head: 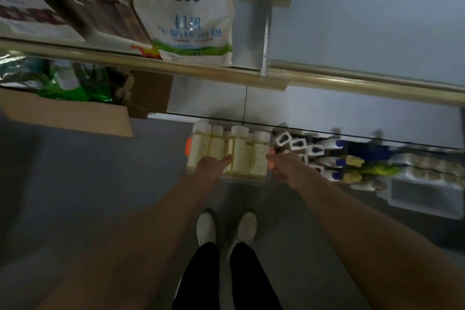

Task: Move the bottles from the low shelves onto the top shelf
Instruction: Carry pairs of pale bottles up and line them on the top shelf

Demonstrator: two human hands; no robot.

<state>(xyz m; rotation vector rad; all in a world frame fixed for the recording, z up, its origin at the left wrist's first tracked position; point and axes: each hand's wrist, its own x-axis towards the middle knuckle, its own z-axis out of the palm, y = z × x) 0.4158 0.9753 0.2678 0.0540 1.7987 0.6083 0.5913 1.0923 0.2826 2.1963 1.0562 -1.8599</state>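
Several pale yellow bottles (239, 151) with white caps stand packed in a clear plastic bin (251, 181) with orange latches, on the lowest shelf level right in front of my feet. My left hand (211, 170) holds the bin's front left rim, its thumb lying over the bottles. My right hand (284, 168) holds the bin's right side at the orange latch (270, 158). The fingers of both hands are hidden below the rim. The picture is blurred.
White bottles with blue caps (332, 161) lie right of the bin, then a white tray (425, 196). An open cardboard box (75, 113) juts out at the left. Above, a shelf rail (176, 68) carries bagged goods, including a white bag (193, 25). My shoes (206, 229) stand close below.
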